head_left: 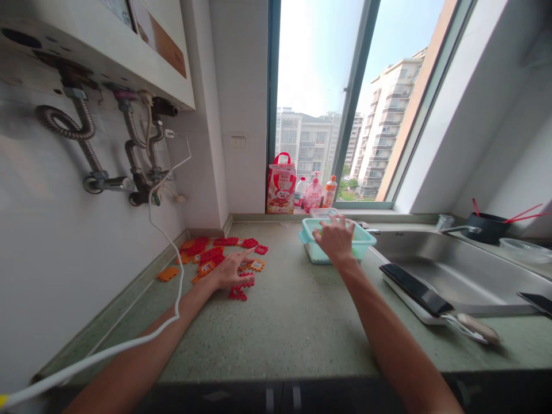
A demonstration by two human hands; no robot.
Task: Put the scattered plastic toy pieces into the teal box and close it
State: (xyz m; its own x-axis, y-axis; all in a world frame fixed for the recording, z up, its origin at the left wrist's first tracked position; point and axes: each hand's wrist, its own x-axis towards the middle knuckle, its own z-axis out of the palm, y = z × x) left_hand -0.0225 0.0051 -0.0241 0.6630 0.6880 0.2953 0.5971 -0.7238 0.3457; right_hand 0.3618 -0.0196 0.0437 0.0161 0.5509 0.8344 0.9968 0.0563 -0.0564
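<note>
Red and orange toothed-edge toy pieces (213,254) lie in a loose pile on the left of the green counter (276,333). Over the pile's near right side, my left hand (230,270) has its fingers spread, with red pieces (238,292) beside the thumb. An orange piece with a white grid (257,265) lies just past the fingers. My right hand (335,237) hangs over a mint-green plastic container (317,253), fingers apart and bent down toward its inside. Something yellow-green shows in the container; my hand covers most of it.
A white cable (179,287) runs across the left forearm. Right of the container are a steel sink (452,261) and a phone (414,287) on a white object at its edge. A red bag (282,190) and a pink pump bottle (314,192) stand by the window.
</note>
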